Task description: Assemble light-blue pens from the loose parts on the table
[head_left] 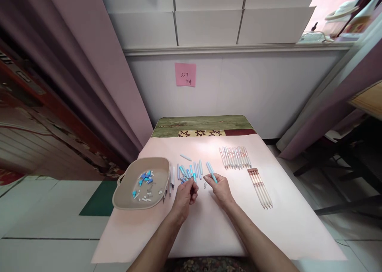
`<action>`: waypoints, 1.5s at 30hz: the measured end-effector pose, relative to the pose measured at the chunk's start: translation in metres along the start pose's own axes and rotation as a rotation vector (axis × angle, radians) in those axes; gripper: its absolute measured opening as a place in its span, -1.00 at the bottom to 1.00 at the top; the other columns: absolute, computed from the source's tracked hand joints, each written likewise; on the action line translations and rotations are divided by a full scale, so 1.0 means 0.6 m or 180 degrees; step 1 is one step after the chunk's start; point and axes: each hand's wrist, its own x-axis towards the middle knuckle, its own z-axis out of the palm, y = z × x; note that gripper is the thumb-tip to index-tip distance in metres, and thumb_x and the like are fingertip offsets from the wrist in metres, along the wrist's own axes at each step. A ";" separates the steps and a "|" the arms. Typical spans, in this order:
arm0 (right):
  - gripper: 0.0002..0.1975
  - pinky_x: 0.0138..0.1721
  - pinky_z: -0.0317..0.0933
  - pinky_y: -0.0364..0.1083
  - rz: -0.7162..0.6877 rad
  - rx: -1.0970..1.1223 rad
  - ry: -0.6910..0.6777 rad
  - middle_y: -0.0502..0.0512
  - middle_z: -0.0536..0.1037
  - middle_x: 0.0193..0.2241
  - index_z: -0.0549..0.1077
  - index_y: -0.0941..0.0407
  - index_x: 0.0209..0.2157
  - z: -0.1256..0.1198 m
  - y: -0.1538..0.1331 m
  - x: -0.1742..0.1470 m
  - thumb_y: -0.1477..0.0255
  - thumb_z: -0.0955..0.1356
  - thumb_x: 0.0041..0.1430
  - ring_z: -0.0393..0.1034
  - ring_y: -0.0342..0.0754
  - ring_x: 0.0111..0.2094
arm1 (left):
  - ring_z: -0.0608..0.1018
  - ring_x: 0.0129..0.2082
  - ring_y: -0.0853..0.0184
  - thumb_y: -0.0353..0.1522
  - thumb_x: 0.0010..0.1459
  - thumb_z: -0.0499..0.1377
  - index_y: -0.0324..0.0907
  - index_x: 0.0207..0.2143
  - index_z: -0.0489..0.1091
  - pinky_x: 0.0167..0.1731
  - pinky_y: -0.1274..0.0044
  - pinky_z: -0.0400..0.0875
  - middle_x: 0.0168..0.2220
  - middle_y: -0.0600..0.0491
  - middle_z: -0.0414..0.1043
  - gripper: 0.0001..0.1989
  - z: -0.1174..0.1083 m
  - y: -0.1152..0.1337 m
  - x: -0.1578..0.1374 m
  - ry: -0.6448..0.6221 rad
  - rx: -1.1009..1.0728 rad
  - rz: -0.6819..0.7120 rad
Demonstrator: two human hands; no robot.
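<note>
My right hand (221,187) grips a light-blue pen barrel (210,170), its upper end pointing away from me and to the left. Beside it, my left hand (185,196) is closed in a pinch, and whatever lies between its fingertips is too small to make out. Just beyond the left fingers, several blue and pale pen barrels (183,171) lie in a loose group, partly hidden by that hand. Tiny metal-looking pieces (205,185) rest on the cloth between my hands. Slim white refills with dark tips (170,179) lie left of the barrels.
A beige basket (119,192) at the left holds small blue, white and clear parts (146,177). To the right lie a row of pens (235,157) and a brown-topped bundle of pens (260,188). Pink cloth (209,232) covers the table; a wall (232,93) stands behind it.
</note>
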 end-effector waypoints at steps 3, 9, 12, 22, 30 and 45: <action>-0.72 -0.50 0.05 -0.15 -0.0241 -0.0972 0.0045 -0.03 0.41 -0.64 0.48 0.10 -0.58 -0.002 0.010 0.009 0.18 0.41 -0.03 0.24 -0.11 -0.56 | 0.25 -0.69 0.58 -0.08 -0.04 0.27 -0.25 -0.51 0.35 -0.72 0.68 0.01 -0.59 0.18 0.30 -0.61 -0.014 0.000 0.003 0.0252 0.0017 0.0190; -0.83 -0.52 -0.05 -0.15 -0.0245 -0.2007 0.0180 0.01 0.48 -0.66 0.47 0.04 -0.61 0.009 0.021 0.014 0.30 0.43 -0.06 0.27 -0.07 -0.58 | 0.35 -0.63 0.59 -0.24 -0.18 0.41 -0.23 -0.40 0.38 -0.66 0.72 0.17 -0.49 0.15 0.41 -0.64 -0.027 0.006 -0.005 0.0216 -0.0531 -0.0076; -0.81 -0.50 -0.02 -0.15 -0.0282 -0.1795 0.0094 0.00 0.48 -0.63 0.47 0.04 -0.56 0.003 0.017 0.010 0.23 0.42 -0.02 0.28 -0.07 -0.56 | 0.38 -0.61 0.58 -0.32 -0.21 0.43 -0.22 -0.40 0.36 -0.63 0.74 0.21 -0.53 0.16 0.41 -0.64 -0.031 0.006 -0.008 0.0159 -0.0727 -0.0161; -0.75 -0.56 -0.01 -0.19 0.0031 0.0718 -0.0730 -0.11 0.28 -0.62 0.35 0.10 -0.36 -0.002 -0.013 -0.038 0.20 0.26 0.20 0.08 -0.19 -0.61 | 0.43 -0.59 0.50 -0.26 -0.09 0.36 -0.22 -0.32 0.37 -0.57 0.64 0.32 -0.49 0.08 0.49 -0.67 0.000 0.034 -0.002 0.0115 -0.0475 0.0442; -0.66 -0.29 0.29 -0.13 0.0697 0.1309 -0.1039 0.07 0.52 -0.34 0.52 0.12 -0.28 -0.006 -0.031 -0.048 0.17 0.46 -0.01 0.39 -0.12 -0.34 | 0.55 -0.47 0.35 -0.23 -0.02 0.30 -0.22 -0.34 0.35 -0.42 0.51 0.43 -0.38 -0.08 0.57 -0.71 0.009 0.055 -0.003 0.0190 -0.0295 0.0381; -0.68 -0.34 0.27 -0.16 0.0468 0.1041 -0.1005 0.08 0.52 -0.37 0.57 0.12 -0.27 -0.018 -0.026 -0.052 0.19 0.47 0.01 0.37 -0.11 -0.33 | 0.46 -0.29 0.34 -0.24 0.01 0.28 -0.18 -0.34 0.52 -0.20 0.49 0.31 -0.20 -0.04 0.55 -0.80 0.032 0.041 -0.014 -0.0096 0.0555 0.0764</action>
